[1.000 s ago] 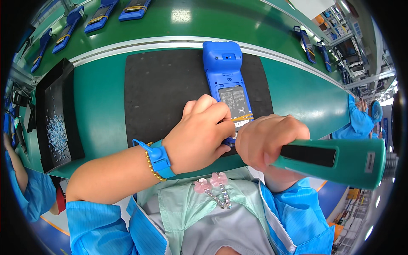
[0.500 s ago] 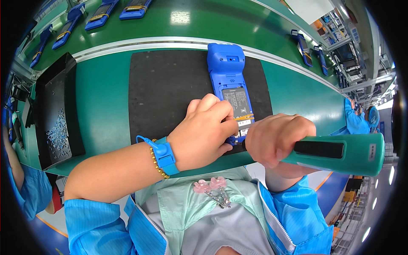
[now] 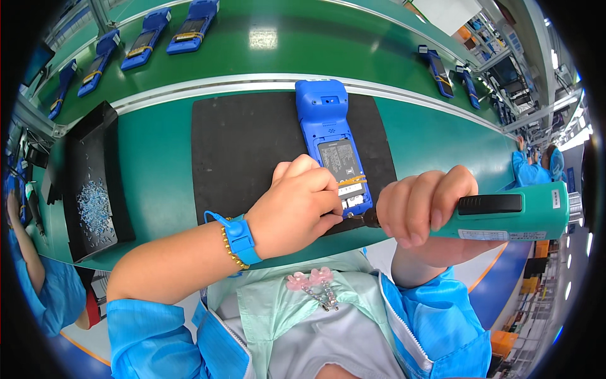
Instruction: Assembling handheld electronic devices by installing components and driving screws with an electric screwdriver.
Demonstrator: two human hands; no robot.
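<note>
The right hand (image 3: pixel 423 205) grips a fat green plastic screwdriver (image 3: pixel 514 218), tip (image 3: pixel 362 220) toward nine o'clock. The left hand (image 3: pixel 298 203) curls there; I can't tell if it's empty. A long blue plastic handset (image 3: pixel 334 145) lies at its one o'clock. Probably screwing; next likely needs a steady tip.

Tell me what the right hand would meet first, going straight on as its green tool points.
Probably the blue device, at its lower end, with the left hand just beyond; depth is unclear.

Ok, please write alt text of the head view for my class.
Right hand holding a green power driver, its bit at the near end of a blue handheld device on a black mat; left hand at the device's edge. A black tray sits left.
</note>
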